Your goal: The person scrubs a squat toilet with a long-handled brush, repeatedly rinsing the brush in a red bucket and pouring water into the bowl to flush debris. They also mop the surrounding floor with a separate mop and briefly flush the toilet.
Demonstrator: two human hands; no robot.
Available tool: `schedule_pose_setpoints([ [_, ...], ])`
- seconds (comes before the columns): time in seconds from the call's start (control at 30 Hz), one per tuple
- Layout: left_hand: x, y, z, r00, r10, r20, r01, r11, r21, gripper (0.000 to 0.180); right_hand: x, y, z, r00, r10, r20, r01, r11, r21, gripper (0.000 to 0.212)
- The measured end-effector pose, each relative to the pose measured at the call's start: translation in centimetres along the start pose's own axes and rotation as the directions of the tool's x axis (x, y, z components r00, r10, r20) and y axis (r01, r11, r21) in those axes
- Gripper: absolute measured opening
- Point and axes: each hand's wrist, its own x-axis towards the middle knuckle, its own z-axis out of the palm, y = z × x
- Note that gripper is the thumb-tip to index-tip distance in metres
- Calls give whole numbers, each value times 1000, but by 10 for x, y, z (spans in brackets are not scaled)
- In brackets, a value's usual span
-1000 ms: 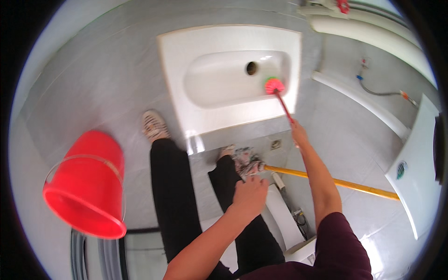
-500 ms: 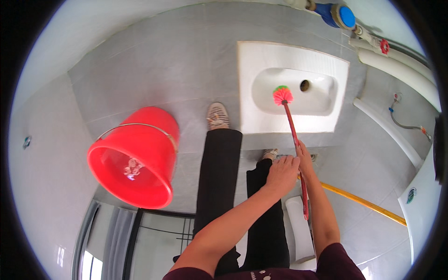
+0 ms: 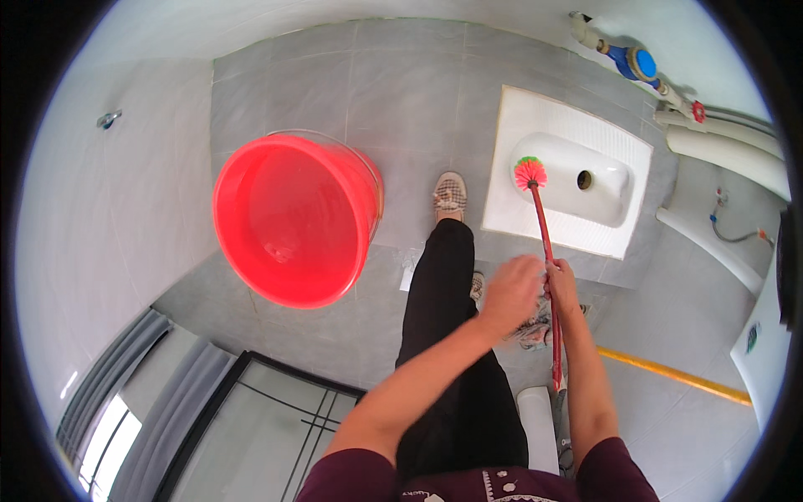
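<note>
My right hand [image 3: 562, 286] is closed around the red handle of a toilet brush [image 3: 544, 226]. The brush's round pink and green bristle head is over the left end of the basin in a white squat toilet [image 3: 523, 197]; whether it touches the ceramic I cannot tell. My left hand [image 3: 512, 291] is just left of the handle, smeared by motion, so its fingers are unclear. A large red bucket [image 3: 368, 192] with a wire handle stands on the tiles to the left.
A yellow pole [image 3: 673, 376] lies at the right. White pipes [image 3: 711, 251] and a blue water meter [image 3: 640, 64] run along the right wall. At lower left are a grey curtain [image 3: 180, 402] and a black-framed glass door [image 3: 276, 427].
My view has swung left, so the bucket and toilet appear farther right. My left hand has come away from beside the right hand and blurs. The brush stays in my right hand.
</note>
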Motion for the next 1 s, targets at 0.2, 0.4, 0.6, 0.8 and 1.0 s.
schedule_pose_setpoints([
  [0.2,-44,-45,-193,955,147,-259,-21,900,435,36,-25,30,-14,993,-10,114,-24,956,293,19],
  [0.4,-79,-174,-399,883,18,-469,388,534,752,55,-16,39,6,976,-57,210,-53,875,482,17],
  [0.6,-60,-201,-424,496,-653,-572,817,574,53,67,-26,63,40,955,-99,280,-104,773,626,22],
  [0.8,-75,-278,-480,797,-451,-401,535,836,124,58,-42,59,145,939,-125,322,-180,618,765,30],
  [1.0,-47,-222,-430,652,-702,-287,669,711,-218,61,-71,88,163,948,-164,274,-115,625,772,50],
])
